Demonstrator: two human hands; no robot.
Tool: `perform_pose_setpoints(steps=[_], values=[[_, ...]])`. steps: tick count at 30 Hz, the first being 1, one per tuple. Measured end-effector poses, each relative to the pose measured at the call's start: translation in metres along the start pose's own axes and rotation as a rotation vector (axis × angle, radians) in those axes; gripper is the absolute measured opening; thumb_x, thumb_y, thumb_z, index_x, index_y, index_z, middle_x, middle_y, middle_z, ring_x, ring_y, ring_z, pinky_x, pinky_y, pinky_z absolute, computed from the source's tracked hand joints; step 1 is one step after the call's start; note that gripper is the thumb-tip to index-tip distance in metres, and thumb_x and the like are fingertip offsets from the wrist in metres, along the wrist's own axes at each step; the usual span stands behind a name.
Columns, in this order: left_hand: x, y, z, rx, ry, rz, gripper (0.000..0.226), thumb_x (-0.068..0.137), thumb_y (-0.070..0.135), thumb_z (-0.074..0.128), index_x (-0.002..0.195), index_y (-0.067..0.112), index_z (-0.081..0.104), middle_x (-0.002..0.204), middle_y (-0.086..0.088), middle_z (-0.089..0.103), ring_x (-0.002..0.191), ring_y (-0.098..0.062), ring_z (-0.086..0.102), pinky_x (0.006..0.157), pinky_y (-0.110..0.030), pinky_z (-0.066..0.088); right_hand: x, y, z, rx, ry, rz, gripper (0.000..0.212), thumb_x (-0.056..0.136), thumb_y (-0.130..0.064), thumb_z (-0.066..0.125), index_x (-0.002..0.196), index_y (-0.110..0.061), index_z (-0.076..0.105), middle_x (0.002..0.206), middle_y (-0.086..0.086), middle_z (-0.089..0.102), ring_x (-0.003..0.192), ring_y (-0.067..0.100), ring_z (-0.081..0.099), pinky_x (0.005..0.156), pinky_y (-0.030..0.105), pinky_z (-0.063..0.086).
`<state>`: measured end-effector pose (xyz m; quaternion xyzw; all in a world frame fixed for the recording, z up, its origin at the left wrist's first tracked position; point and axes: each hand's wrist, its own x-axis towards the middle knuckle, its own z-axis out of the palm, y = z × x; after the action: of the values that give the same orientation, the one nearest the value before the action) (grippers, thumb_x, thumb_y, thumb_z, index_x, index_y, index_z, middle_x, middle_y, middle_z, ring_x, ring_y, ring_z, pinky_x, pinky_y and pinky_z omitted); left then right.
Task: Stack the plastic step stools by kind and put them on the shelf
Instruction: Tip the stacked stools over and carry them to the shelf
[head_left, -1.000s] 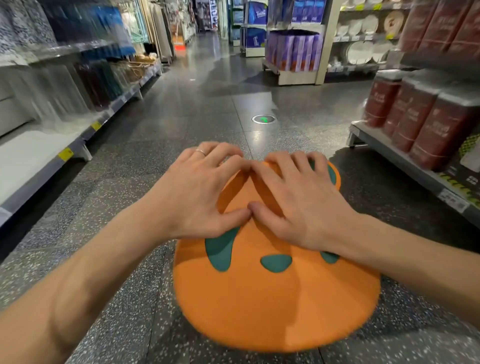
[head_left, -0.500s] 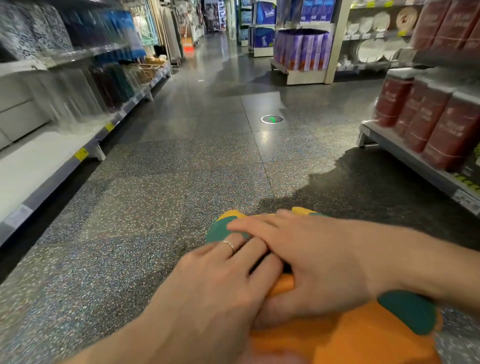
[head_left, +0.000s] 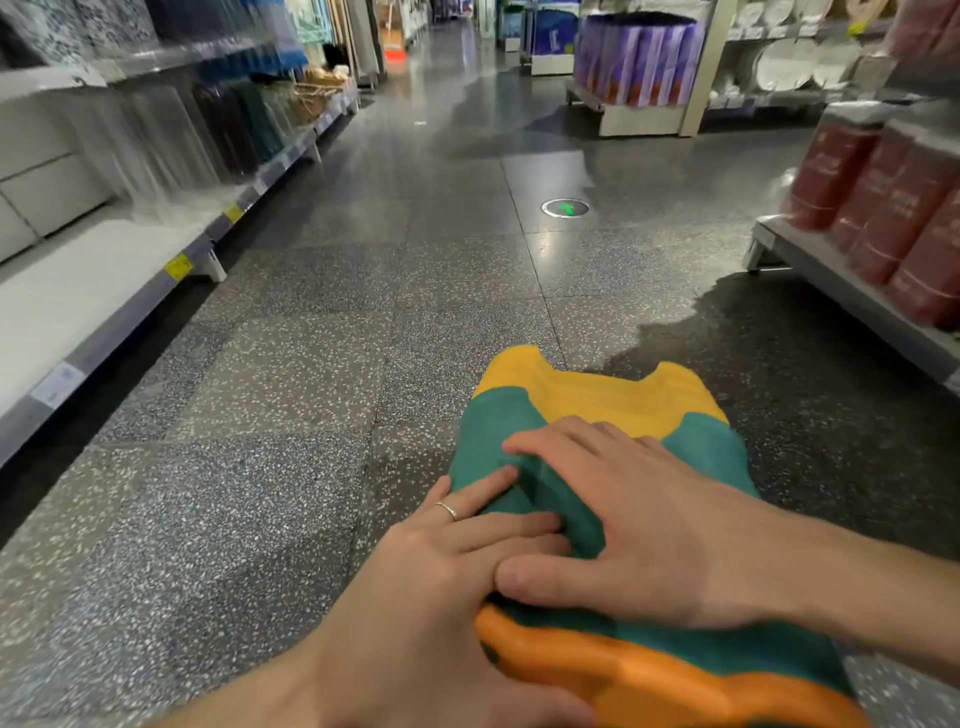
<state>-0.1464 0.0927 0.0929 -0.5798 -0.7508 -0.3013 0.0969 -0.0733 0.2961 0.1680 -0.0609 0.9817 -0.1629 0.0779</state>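
Both hands lie flat and pressed down on a nested stack of stools (head_left: 613, 467) in the lower right of the frame — neither is curled around anything, the fingers extended and close together. The right hand (head_left: 670, 540) covers the teal stool (head_left: 727, 457), its thumb reaching left across the knuckles of the left hand (head_left: 447, 587), so the two hands overlap and touch. The left hand carries one ring (head_left: 448, 510) and rests partly on the teal surface, partly on the orange stool (head_left: 675, 686) at the bottom edge.

Three colours show in the stack, one of each: orange nearest the camera, teal in the middle, yellow stool (head_left: 602, 395) farthest away, with two rounded bumps along its far edge. The stack lies on the speckled floor (head_left: 291, 415) in the aisle.

One round floor marker (head_left: 565, 208) with a green arrow sits in the upper centre. At the left edge runs a low white shelf (head_left: 78, 291) with two yellow price tags on its front rail. At the right edge, red packages (head_left: 883, 197) stand in a row on another low shelf — their exact number is unclear through blur. Purple packs (head_left: 639, 57) are stacked at the upper centre right.
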Motion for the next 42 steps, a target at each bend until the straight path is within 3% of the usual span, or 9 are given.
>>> perform_pose_setpoints(steps=[3, 9, 13, 17, 21, 28, 33, 38, 42], values=[[-0.003, -0.014, 0.027, -0.001, 0.068, 0.006, 0.068, 0.069, 0.071, 0.085, 0.121, 0.029, 0.076, 0.131, 0.016, 0.073, 0.140, -0.014, 0.058, 0.110, -0.060, 0.050, 0.014, 0.015, 0.010, -0.054, -0.107, -0.014, 0.101, 0.069, -0.097, 0.033, 0.154, -0.044, 0.016, 0.157, -0.014, 0.022, 0.148, 0.010, 0.019, 0.121, 0.044, 0.020], [0.025, -0.057, 0.057, -0.040, 0.128, -0.023, 0.020, 0.084, 0.031, 0.081, 0.090, 0.011, 0.078, 0.093, 0.003, 0.077, 0.092, -0.019, 0.071, 0.086, -0.037, 0.059, 0.026, 0.024, 0.045, 0.028, -0.134, -0.031, 0.112, 0.078, -0.087, 0.048, 0.161, -0.029, 0.000, 0.165, -0.014, 0.012, 0.153, 0.008, 0.011, 0.125, 0.058, 0.010], [0.038, -0.079, 0.063, -0.008, 0.117, -0.081, 0.029, 0.080, 0.037, 0.079, 0.098, 0.014, 0.079, 0.101, 0.004, 0.077, 0.106, -0.018, 0.071, 0.096, -0.035, 0.056, 0.037, 0.042, 0.050, -0.057, 0.008, -0.061, 0.104, 0.081, -0.088, 0.038, 0.160, -0.028, 0.005, 0.163, -0.009, 0.023, 0.146, 0.011, 0.027, 0.120, 0.047, 0.023], [0.047, -0.099, 0.078, -0.112, 0.057, -0.144, 0.046, 0.081, 0.042, 0.076, 0.117, 0.014, 0.076, 0.135, 0.000, 0.068, 0.140, -0.022, 0.053, 0.119, -0.040, 0.041, 0.055, 0.070, 0.053, -0.200, 0.174, -0.014, 0.088, 0.086, -0.083, 0.029, 0.155, -0.028, 0.030, 0.156, -0.002, 0.039, 0.139, 0.022, 0.038, 0.107, 0.049, 0.033], [0.069, -0.115, 0.081, -0.078, -0.047, -0.208, 0.068, 0.082, 0.062, 0.071, 0.138, 0.025, 0.063, 0.162, 0.002, 0.043, 0.156, -0.022, 0.026, 0.129, -0.042, 0.023, 0.087, 0.119, 0.038, -0.318, 0.214, 0.202, 0.100, 0.078, -0.089, 0.015, 0.156, -0.028, 0.031, 0.160, 0.007, 0.032, 0.144, 0.032, 0.030, 0.111, 0.053, 0.029], [0.114, -0.134, 0.089, -0.261, -0.060, -0.412, 0.096, 0.069, 0.069, 0.075, 0.152, 0.034, 0.043, 0.167, 0.004, 0.021, 0.156, -0.016, 0.022, 0.127, -0.036, 0.022, 0.099, 0.166, 0.014, -0.316, 0.258, 0.312, 0.103, 0.068, -0.098, 0.021, 0.153, -0.040, 0.033, 0.163, 0.001, 0.028, 0.151, 0.028, 0.019, 0.117, 0.061, 0.017], [0.129, -0.157, 0.091, -0.546, -0.121, -0.570, 0.117, 0.059, 0.063, 0.083, 0.160, 0.037, 0.031, 0.165, 0.010, 0.026, 0.151, -0.006, 0.029, 0.129, -0.038, 0.025, 0.057, 0.209, 0.044, 0.077, 0.598, 0.428, 0.090, 0.063, -0.099, 0.045, 0.134, -0.045, 0.059, 0.157, -0.005, 0.038, 0.147, 0.027, 0.023, 0.119, 0.056, 0.025], [0.140, -0.163, 0.093, -0.603, -0.206, -0.467, 0.113, 0.061, 0.061, 0.082, 0.159, 0.045, 0.028, 0.162, 0.013, 0.027, 0.147, -0.002, 0.031, 0.125, -0.030, 0.025, 0.028, 0.201, 0.076, 0.417, 0.762, 0.507, 0.093, 0.061, -0.083, 0.063, 0.143, -0.041, 0.054, 0.169, -0.011, 0.014, 0.153, 0.023, 0.019, 0.121, 0.039, 0.020], [0.138, -0.161, 0.093, -0.636, -0.161, -0.425, 0.104, 0.063, 0.057, 0.085, 0.154, 0.052, 0.035, 0.160, 0.013, 0.031, 0.146, 0.005, 0.032, 0.127, -0.032, 0.025, 0.031, 0.196, 0.078, 0.474, 0.825, 0.481, 0.082, 0.059, -0.076, 0.068, 0.134, -0.044, 0.060, 0.166, -0.013, 0.018, 0.152, 0.019, 0.020, 0.117, 0.033, 0.019]])
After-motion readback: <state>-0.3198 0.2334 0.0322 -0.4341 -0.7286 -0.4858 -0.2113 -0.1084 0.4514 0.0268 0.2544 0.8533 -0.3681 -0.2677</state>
